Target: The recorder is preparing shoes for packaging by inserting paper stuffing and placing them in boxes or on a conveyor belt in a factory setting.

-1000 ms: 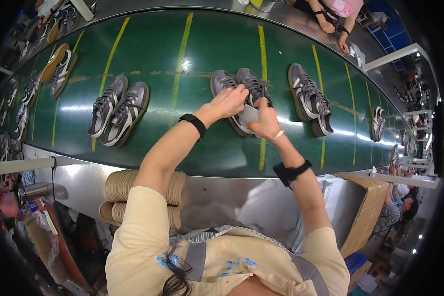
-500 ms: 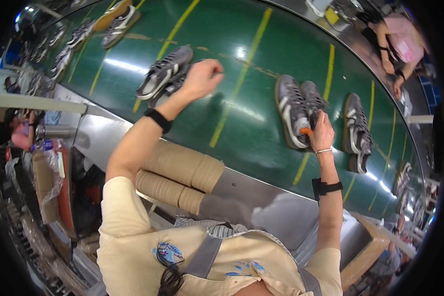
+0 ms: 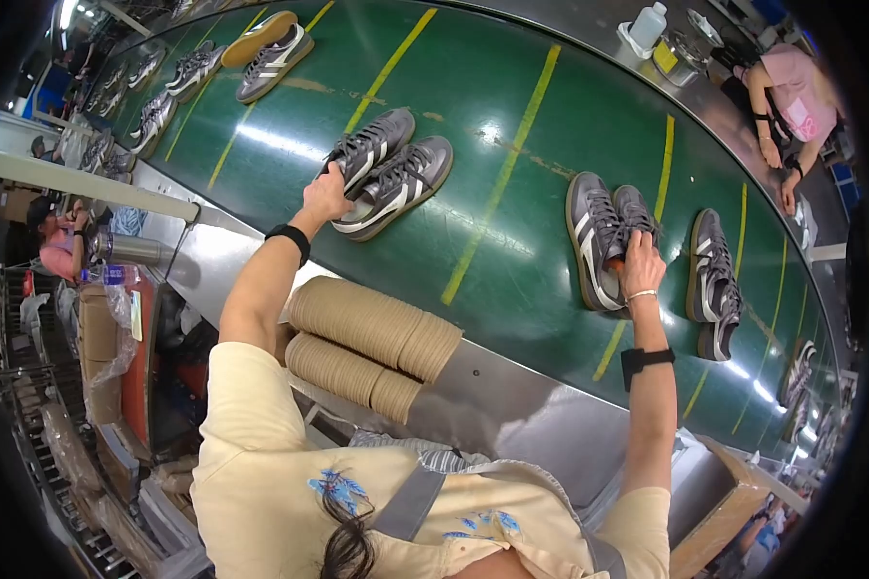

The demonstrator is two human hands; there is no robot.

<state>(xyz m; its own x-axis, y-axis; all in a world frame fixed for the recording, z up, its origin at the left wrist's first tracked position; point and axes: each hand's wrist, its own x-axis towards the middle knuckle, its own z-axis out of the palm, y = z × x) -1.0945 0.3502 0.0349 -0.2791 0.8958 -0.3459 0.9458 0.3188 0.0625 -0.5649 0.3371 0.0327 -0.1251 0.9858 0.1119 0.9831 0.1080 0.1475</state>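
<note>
On the green conveyor belt (image 3: 483, 87) lie pairs of grey sneakers with white stripes, dark laces and tan soles. At the nearer pair to the left, my left hand (image 3: 326, 196) is closed on the heel of the farther sneaker (image 3: 377, 143). Its mate (image 3: 401, 188) lies alongside, toe pointing up and right. My right hand (image 3: 642, 268) is closed on the right sneaker (image 3: 635, 214) of another pair, at its opening. A small orange piece (image 3: 616, 263) shows beside those fingers; its kind is unclear. Left of it lies the other sneaker (image 3: 594, 232).
Two rows of stacked tan pieces (image 3: 377, 323) lie on the metal ledge near me. Another sneaker pair (image 3: 713, 270) sits to the right. Across the belt, a person in pink (image 3: 797, 96) works near a white bottle (image 3: 649, 24). A cardboard box (image 3: 719, 507) stands lower right.
My left hand has moved left and down from over the left pair to a sneaker's heel, and that pair now lies farther apart. My right hand stays at its pair; less orange shows.
</note>
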